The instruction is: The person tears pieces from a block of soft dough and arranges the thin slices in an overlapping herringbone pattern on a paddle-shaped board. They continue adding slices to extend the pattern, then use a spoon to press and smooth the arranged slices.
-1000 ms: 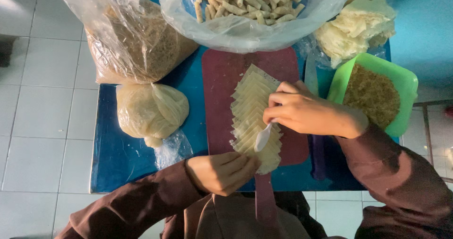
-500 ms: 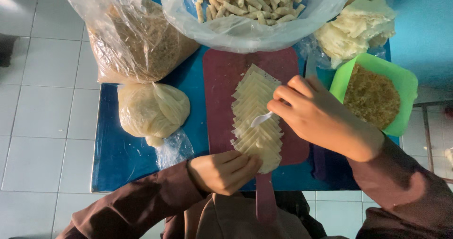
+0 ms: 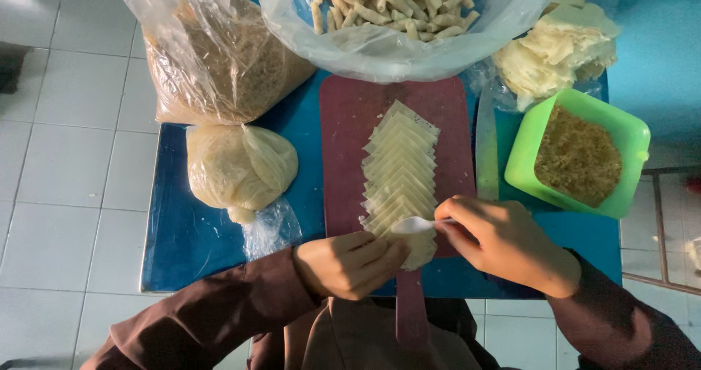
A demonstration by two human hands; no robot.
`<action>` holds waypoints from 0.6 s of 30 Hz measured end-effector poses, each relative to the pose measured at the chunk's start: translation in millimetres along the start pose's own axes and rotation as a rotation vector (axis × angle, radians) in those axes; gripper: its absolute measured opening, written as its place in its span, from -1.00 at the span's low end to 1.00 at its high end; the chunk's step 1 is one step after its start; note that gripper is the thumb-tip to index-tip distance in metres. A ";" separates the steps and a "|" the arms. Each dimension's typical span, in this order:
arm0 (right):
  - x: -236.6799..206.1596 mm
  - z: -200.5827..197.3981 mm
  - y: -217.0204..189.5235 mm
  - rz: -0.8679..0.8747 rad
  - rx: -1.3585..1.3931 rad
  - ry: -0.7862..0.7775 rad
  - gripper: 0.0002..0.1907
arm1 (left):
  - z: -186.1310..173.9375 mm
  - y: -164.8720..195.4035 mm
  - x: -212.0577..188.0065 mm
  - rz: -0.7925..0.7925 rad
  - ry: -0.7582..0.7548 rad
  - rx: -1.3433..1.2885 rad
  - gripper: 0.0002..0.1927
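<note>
Step in hand, by my read: spooning filling onto wrappers. Right hand (image 3: 504, 242) fingers pinched on a white plastic spoon (image 3: 413, 225), its bowl over the near end of the wrapper row (image 3: 400, 176) fanned on the maroon cutting board (image 3: 349, 143). Left hand (image 3: 349, 264) curled, fingertips on the nearest wrapper. Green tub of filling (image 3: 580, 154) sits right. Next likely calls for holding that wrapper steady.
</note>
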State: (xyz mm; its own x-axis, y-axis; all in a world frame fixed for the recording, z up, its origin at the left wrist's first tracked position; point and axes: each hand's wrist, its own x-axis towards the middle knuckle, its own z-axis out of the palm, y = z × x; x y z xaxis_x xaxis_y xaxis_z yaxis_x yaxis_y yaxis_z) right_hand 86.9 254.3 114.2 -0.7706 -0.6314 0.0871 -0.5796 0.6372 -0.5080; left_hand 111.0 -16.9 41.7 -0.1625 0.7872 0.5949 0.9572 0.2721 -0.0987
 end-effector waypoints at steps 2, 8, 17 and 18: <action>-1.9 -0.8 0.7 0.031 0.005 -0.016 -0.83 | 1.0 0.0 -0.1 -0.001 -0.002 -0.007 -0.61; -3.6 -1.4 1.3 -0.074 -0.142 0.006 -0.83 | 1.5 1.1 -1.1 -0.010 -0.009 -0.041 -0.60; -12.3 11.7 3.1 -0.168 -0.379 0.111 -0.81 | -0.8 -0.4 1.0 -0.003 0.010 -0.053 -0.56; -13.0 12.8 4.3 -0.177 -0.390 0.118 -0.81 | -1.0 -0.6 1.0 -0.006 0.010 -0.058 -0.56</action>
State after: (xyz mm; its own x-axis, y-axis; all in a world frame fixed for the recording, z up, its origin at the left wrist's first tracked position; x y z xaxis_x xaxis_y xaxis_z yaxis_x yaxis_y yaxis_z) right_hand 97.8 259.5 99.9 -0.6620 -0.7056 0.2527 -0.7448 0.6570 -0.1166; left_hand 110.4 -16.8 43.1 -0.1661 0.7802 0.6031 0.9686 0.2438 -0.0487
